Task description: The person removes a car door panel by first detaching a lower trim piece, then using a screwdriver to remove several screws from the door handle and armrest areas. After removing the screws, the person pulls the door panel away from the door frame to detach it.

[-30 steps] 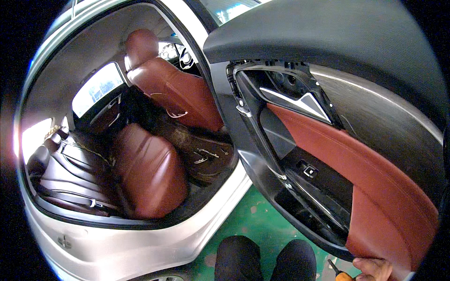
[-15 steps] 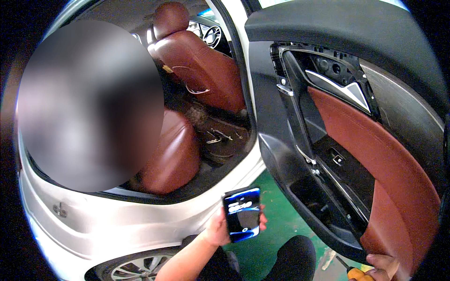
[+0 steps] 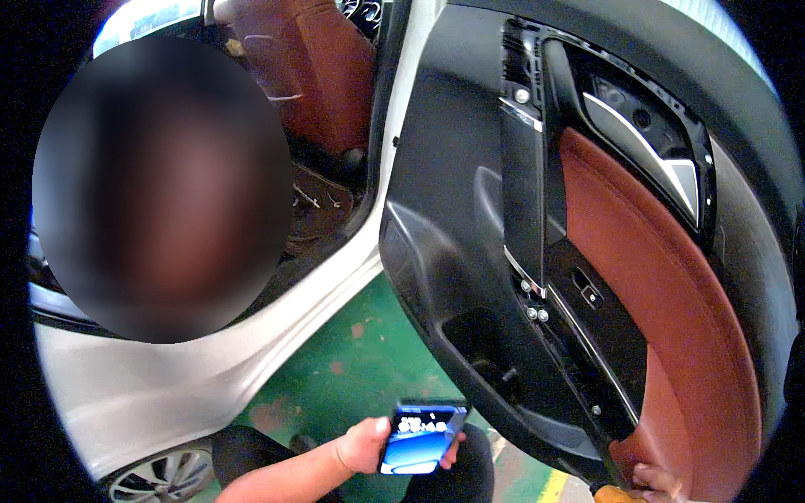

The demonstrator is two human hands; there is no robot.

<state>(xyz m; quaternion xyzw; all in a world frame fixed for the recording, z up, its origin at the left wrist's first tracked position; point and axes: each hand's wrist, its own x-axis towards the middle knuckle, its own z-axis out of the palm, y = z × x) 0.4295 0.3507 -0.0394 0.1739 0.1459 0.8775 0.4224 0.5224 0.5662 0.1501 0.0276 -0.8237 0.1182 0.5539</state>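
My left hand (image 3: 366, 444) grips a smartphone (image 3: 422, 446) with its screen lit, thumb on one side and fingertips round the other. It is held above my dark-trousered knees. My right hand (image 3: 659, 481) is closed round a screwdriver (image 3: 614, 494) with a yellow-orange handle, at the lower corner of an open car door (image 3: 453, 134). The picture's lower edge cuts off part of that hand, and the screwdriver's shaft cannot be made out. The door's black and red-brown trim has bare sections with several screws showing around the armrest and inner handle.
The white car body (image 3: 159, 394) stands to the left, with a wheel (image 3: 163, 479) below. Inside is a red-brown seat (image 3: 306, 75); a blurred patch hides much of the cabin. Green, worn floor (image 3: 348, 344) lies between car and door.
The view has shifted toward the door and downward. The phone has tilted and sits lower in view, its screen showing a different picture. My right hand still holds the screwdriver by the door's corner.
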